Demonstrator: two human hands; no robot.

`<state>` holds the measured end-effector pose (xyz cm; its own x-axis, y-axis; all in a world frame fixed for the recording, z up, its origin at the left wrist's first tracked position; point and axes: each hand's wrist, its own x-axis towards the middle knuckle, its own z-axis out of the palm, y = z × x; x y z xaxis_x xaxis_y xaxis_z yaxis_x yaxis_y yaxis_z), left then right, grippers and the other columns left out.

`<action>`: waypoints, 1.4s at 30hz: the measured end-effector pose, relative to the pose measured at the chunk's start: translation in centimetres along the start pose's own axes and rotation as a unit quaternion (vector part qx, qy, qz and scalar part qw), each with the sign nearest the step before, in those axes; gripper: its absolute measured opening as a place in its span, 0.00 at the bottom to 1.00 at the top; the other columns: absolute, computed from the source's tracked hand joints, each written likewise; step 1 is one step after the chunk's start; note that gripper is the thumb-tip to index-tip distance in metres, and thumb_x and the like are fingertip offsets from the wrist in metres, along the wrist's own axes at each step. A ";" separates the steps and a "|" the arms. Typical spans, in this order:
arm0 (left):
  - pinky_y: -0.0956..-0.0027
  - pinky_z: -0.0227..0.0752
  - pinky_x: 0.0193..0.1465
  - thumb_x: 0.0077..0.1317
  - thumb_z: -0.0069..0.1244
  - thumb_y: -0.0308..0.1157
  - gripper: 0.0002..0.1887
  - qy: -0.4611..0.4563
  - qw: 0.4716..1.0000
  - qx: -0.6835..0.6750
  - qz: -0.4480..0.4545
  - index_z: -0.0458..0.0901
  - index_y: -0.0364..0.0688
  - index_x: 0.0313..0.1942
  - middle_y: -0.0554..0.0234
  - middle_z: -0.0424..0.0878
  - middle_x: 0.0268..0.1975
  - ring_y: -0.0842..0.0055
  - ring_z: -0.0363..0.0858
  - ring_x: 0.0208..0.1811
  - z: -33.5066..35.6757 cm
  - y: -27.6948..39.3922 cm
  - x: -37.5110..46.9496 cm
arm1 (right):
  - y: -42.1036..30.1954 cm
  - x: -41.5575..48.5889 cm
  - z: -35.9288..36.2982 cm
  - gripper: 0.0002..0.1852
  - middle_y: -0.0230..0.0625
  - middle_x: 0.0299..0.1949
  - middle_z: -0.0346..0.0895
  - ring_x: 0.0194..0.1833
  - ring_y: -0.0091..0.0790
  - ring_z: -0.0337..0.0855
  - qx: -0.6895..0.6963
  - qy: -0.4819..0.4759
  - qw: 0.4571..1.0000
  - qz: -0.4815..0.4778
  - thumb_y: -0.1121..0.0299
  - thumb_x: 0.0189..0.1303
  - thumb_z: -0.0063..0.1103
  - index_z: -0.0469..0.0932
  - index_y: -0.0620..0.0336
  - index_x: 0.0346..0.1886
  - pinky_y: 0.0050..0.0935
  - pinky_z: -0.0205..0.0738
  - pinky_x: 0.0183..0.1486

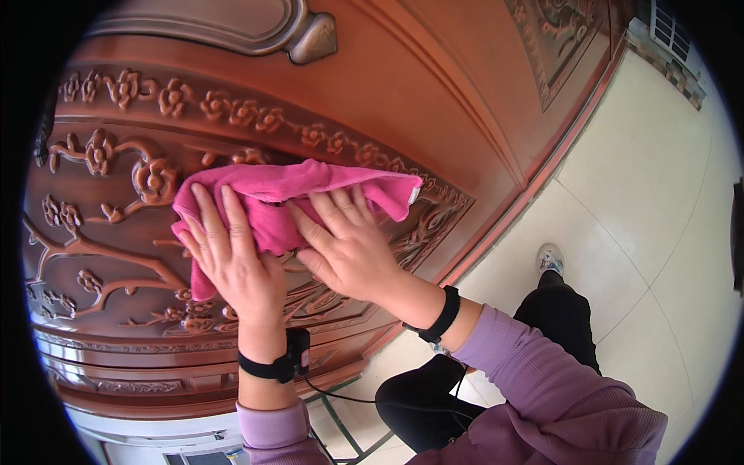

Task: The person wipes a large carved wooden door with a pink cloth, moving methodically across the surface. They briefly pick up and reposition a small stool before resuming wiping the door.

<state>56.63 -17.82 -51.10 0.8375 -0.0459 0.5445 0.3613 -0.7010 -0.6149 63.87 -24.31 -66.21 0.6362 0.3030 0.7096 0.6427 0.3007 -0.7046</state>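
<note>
A pink cloth (273,226) with a small white tag lies bunched against the carved panel of a reddish-brown door (139,232), which bears raised blossoms and branches. My left hand (232,256) presses flat on the cloth's left part, fingers spread. Over the cloth's right part lies my right hand (343,244), its fingertips partly under a fold. Both palms face the door, and the cloth is pressed between them and the carving. Each wrist wears a black strap; a boxy device sits on the left one.
A metal door fitting (314,38) stands out at the top. The door's lower edge (511,215) meets a pale tiled floor (616,232). Green metal bars (343,427) are below my arms. My shoe (550,258) rests on the tiles. A thin black cable (343,397) hangs from the left wrist device.
</note>
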 end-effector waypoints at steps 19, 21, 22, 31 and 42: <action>0.43 0.43 0.83 0.71 0.48 0.40 0.30 -0.081 0.982 -0.069 0.154 0.75 0.52 0.74 0.63 0.71 0.78 0.58 0.62 0.80 13.3 11.5 -7.8 | 12.9 -11.8 3.2 0.35 0.67 0.78 0.56 0.77 0.76 0.55 -0.176 0.102 0.962 0.182 0.64 0.66 0.59 0.68 0.58 0.77 0.69 0.49 0.79; 0.46 0.44 0.84 0.71 0.48 0.38 0.30 -0.083 0.974 -0.076 0.196 0.75 0.52 0.74 0.64 0.71 0.78 0.59 0.62 0.81 14.1 12.3 -8.4 | 13.5 -12.9 3.2 0.36 0.67 0.78 0.55 0.77 0.77 0.55 -0.184 0.094 0.959 0.193 0.65 0.66 0.60 0.65 0.61 0.78 0.66 0.50 0.80; 0.46 0.46 0.83 0.70 0.47 0.37 0.30 -0.103 0.972 -0.105 0.185 0.75 0.51 0.74 0.65 0.72 0.77 0.59 0.63 0.80 14.7 12.9 -8.6 | 13.8 -13.4 3.2 0.37 0.67 0.78 0.55 0.78 0.77 0.54 -0.181 0.098 0.959 0.194 0.65 0.66 0.61 0.65 0.62 0.79 0.66 0.50 0.80; 0.54 0.51 0.85 0.72 0.46 0.33 0.28 -0.244 0.912 -0.249 0.214 0.76 0.45 0.72 0.61 0.74 0.75 0.64 0.60 0.83 17.6 16.2 -10.2 | 13.0 -18.4 5.6 0.38 0.66 0.78 0.57 0.76 0.69 0.58 0.006 0.028 0.907 0.419 0.59 0.69 0.64 0.63 0.65 0.78 0.58 0.58 0.75; 0.53 0.50 0.84 0.68 0.48 0.34 0.28 -0.209 0.941 -0.189 0.185 0.79 0.47 0.70 0.64 0.83 0.65 0.67 0.69 0.78 9.8 8.6 -11.2 | 6.8 -17.3 7.5 0.46 0.86 0.75 0.47 0.77 0.84 0.50 -0.098 -0.070 0.960 0.254 0.59 0.67 0.60 0.51 0.70 0.82 0.60 0.46 0.82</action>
<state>54.35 -16.36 -68.10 0.9940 -0.1089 0.0125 -0.0931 -0.8988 -0.4284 54.06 -20.68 -83.29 0.8335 0.4884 0.2582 0.3421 -0.0894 -0.9354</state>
